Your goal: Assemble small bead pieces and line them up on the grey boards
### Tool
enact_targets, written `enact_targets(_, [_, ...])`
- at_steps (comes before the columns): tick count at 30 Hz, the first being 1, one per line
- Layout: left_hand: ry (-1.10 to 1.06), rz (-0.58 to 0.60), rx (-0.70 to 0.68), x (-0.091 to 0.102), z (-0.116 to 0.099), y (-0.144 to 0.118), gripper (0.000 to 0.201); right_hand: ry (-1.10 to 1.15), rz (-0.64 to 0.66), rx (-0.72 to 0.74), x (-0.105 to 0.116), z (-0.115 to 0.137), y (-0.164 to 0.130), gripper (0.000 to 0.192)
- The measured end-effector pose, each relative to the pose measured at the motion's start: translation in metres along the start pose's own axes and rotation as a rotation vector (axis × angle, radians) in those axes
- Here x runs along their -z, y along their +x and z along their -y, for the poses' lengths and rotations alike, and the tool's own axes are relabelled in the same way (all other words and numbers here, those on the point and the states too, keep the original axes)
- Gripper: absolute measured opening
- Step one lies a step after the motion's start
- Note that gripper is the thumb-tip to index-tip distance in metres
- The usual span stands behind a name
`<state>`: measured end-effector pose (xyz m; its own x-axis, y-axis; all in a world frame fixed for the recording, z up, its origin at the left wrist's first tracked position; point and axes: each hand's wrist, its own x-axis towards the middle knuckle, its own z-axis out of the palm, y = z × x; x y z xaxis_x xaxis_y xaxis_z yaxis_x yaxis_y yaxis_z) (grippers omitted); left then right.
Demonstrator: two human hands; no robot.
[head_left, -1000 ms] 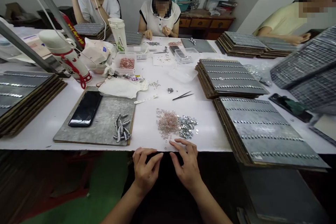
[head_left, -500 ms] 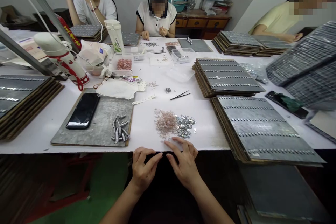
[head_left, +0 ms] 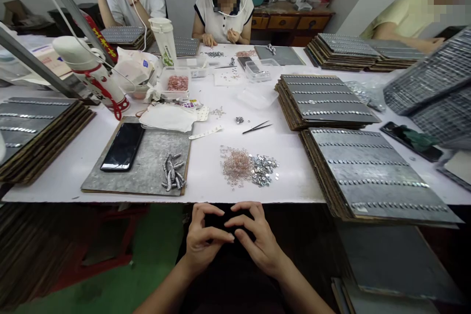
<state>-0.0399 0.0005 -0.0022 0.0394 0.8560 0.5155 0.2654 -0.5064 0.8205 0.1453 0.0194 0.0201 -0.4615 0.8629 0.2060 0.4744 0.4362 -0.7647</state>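
My left hand (head_left: 205, 238) hovers over my dark lap just below the table's front edge, its curved fingers and thumb apart. Facing it, my right hand (head_left: 256, 239) has loosely bent, spread fingers, and the fingertips of both come close together. Neither shows anything held. Beyond them on the white table lies a pile of small pinkish clear rings (head_left: 235, 167), merging on its right with a pile of small silvery metal discs (head_left: 265, 170). Black tweezers (head_left: 257, 127) rest farther back, beside a small metallic cluster (head_left: 239, 120).
At left, a grey board (head_left: 147, 184) carries a black phone (head_left: 123, 146) and silvery rolls (head_left: 172, 171). Stacked boards with rows of discs (head_left: 371, 176) stand at right, more at far left (head_left: 33, 122). A thermos (head_left: 91, 76) leans left. Co-workers sit across the table.
Both hands have drawn back from the table's edge toward my lap, and the right fingers have left the piles. The view has shifted slightly, moving the table up and right.
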Motion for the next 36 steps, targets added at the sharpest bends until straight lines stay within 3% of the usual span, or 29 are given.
enact_targets(3, [-0.078,-0.033,0.132,-0.002,0.0,-0.003,0.012,0.057,-0.09,-0.022,-0.001,0.002,0.0,0.012])
enact_targets(7, [-0.029,-0.139,0.344,-0.004,-0.004,-0.006,0.006,0.01,-0.258,-0.049,-0.004,0.003,-0.001,0.013])
enact_targets(10, [-0.117,-0.01,0.492,-0.007,-0.008,-0.007,0.01,-0.057,-0.324,-0.037,-0.007,0.003,-0.002,0.012])
enact_targets(13, [-0.398,0.124,0.69,-0.014,-0.01,-0.01,0.02,-0.088,-0.328,-0.003,-0.011,0.003,-0.003,0.012])
enact_targets(16, [-0.64,0.079,0.823,-0.019,-0.008,-0.013,0.023,-0.119,-0.319,0.034,-0.013,0.004,-0.004,0.01])
enact_targets(20, [-0.666,0.001,0.816,-0.018,-0.005,-0.013,0.022,-0.176,-0.34,0.074,-0.015,0.004,-0.004,0.011])
enact_targets(29, [-0.494,0.021,0.734,-0.008,-0.008,-0.007,0.024,-0.227,-0.32,0.074,-0.017,0.002,-0.007,0.01])
enact_targets(36, [-0.504,0.023,0.723,-0.009,-0.007,-0.007,0.023,-0.238,-0.323,0.107,-0.016,0.003,-0.005,0.012])
